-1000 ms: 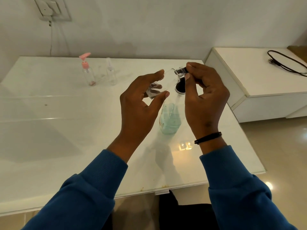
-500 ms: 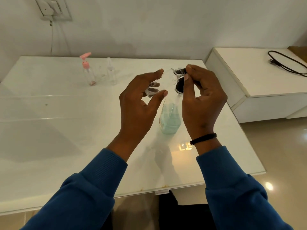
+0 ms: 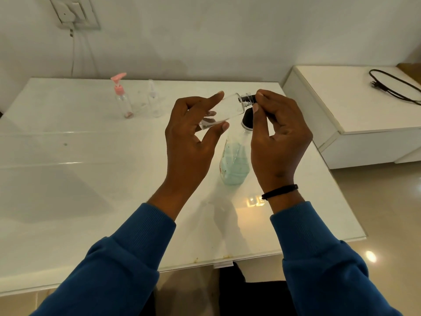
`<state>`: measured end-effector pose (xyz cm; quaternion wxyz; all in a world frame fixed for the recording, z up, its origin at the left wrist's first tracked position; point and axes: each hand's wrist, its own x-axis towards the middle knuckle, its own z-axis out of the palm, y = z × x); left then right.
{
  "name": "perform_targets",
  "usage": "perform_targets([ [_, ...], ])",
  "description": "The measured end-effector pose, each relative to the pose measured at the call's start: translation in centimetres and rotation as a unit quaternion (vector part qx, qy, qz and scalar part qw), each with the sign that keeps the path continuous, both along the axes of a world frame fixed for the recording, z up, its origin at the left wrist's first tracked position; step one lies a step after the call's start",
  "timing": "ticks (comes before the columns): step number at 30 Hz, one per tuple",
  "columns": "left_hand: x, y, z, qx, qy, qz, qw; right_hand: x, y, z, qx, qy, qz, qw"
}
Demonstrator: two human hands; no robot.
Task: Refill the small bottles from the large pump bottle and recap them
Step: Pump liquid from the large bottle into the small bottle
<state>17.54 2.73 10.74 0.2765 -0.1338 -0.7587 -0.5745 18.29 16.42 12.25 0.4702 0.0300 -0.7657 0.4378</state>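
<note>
- White glass-topped table (image 3: 91, 179) against a plain wall, wall socket (image 3: 73, 12) top left; a low white cabinet (image 3: 341, 106) to the right has a black cable (image 3: 391, 85) lying on it.
- Left hand (image 3: 189, 147) holds a small clear bottle (image 3: 224, 110) above the table, fingers and thumb curled round its base end. Bottle is tilted near horizontal, neck toward the right hand, which probably makes the cap easier to reach.
- Right hand (image 3: 278, 142) pinches the black cap (image 3: 247, 98) at the neck with thumb and fingertips. Thread looks partly exposed, so it's mid-twist; can't tell whether on or off.
- Held bottle looks almost empty, so my guess is uncapping ahead of a fill.
- Large bottle (image 3: 235, 163) with pale green liquid and a black top stands on the table directly below the hands, close by for the transfer.
- Pink-pump small bottle (image 3: 121, 99) and a clear-capped small bottle (image 3: 155, 101) stand at the far edge, well apart from the work, likely queued or done; fill level unreadable.
</note>
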Motion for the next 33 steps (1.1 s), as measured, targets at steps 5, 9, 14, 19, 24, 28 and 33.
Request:
perform_targets([
  [5,0.0,0.1,0.4,-0.006,0.005,0.002,1.000,0.1,0.2,0.9,-0.010,-0.020,0.017,1.000],
  [9,-0.2,0.1,0.5,-0.002,0.010,-0.013,1.000,0.0,0.2,0.9,-0.003,-0.016,0.009,1.000],
  [14,-0.1,0.0,0.1,-0.007,-0.002,-0.014,1.000,-0.2,0.4,-0.2,0.023,-0.012,-0.029,0.999],
  [19,-0.2,0.0,0.5,-0.009,0.010,-0.016,1.000,-0.3,0.5,1.1,0.048,-0.005,-0.030,0.998],
  [24,-0.2,-0.3,0.9,-0.008,0.022,-0.008,1.000,-0.2,0.2,1.6,0.079,0.000,-0.046,0.996],
  [28,-0.1,-0.4,0.7,0.032,-0.014,-0.018,0.999,-0.5,0.5,0.7,0.066,-0.014,-0.051,0.996],
  [33,-0.1,-0.6,0.9,0.047,-0.020,-0.022,0.998,-0.4,0.6,1.0,0.074,-0.021,-0.047,0.996],
])
